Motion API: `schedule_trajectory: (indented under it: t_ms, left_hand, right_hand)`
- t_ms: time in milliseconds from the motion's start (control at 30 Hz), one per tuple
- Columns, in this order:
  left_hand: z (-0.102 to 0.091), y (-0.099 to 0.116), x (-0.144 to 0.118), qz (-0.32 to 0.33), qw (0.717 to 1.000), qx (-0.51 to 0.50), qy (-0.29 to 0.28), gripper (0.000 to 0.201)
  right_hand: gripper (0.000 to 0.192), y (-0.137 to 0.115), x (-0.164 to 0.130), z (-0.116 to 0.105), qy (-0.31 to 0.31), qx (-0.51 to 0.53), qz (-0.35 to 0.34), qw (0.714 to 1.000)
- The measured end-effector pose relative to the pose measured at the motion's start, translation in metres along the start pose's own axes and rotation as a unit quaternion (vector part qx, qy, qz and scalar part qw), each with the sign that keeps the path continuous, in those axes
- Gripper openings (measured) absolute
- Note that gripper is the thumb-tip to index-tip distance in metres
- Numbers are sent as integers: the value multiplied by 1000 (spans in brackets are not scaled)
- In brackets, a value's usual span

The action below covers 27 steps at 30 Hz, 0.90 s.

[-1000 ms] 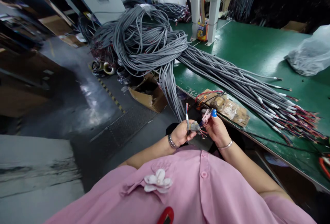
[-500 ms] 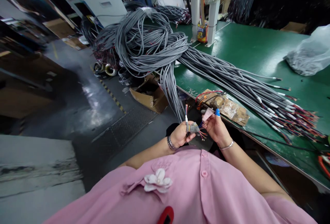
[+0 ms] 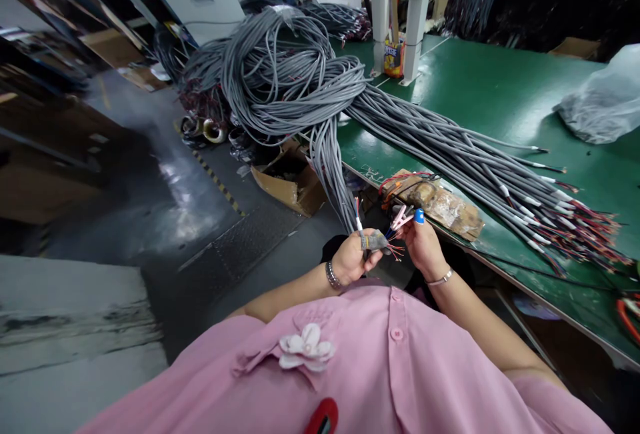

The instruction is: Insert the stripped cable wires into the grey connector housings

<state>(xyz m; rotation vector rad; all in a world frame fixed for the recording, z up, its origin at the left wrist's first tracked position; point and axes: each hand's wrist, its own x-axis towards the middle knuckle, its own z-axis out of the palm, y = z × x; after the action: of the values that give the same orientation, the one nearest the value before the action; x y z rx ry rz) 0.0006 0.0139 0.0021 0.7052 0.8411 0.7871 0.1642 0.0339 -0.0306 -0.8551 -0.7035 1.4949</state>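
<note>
Right hand (image 3: 424,245) has lifted slightly w/ its pink tool (image 3: 401,217), fingers closed on it, while left hand (image 3: 354,257) pinches the cable end (image 3: 374,241) at lap level; best kept steady, wires fanned.

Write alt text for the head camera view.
A person in a pink shirt holds a grey cable end in the left hand while the right hand fingers its coloured wires. Beside them, a big bundle of grey cables sprawls across a green workbench.
</note>
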Motion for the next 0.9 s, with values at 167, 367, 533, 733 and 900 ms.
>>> schedule_trajectory:
  t_ms: [167, 367, 533, 733, 900]
  left_hand:
    - [-3, -1, 3, -4, 1000, -9, -8, 22]
    - [-4, -3, 4, -6, 1000, -18, 5, 19]
    - [-4, -5, 5, -21, 1000, -11, 20, 21]
    - [-5, -7, -1, -4, 1000, 23, 16, 24]
    - [-3, -8, -9, 44, 997, 57, 28, 30]
  right_hand:
    - [50, 10, 7, -1, -22, 6, -4, 1000]
    - [43, 10, 12, 4, -11, 101, 46, 994]
    - [38, 7, 11, 8, 4, 124, 43, 991]
    - [48, 3, 6, 5, -29, 137, 84, 987]
    - [38, -5, -3, 4, -58, 126, 99, 985]
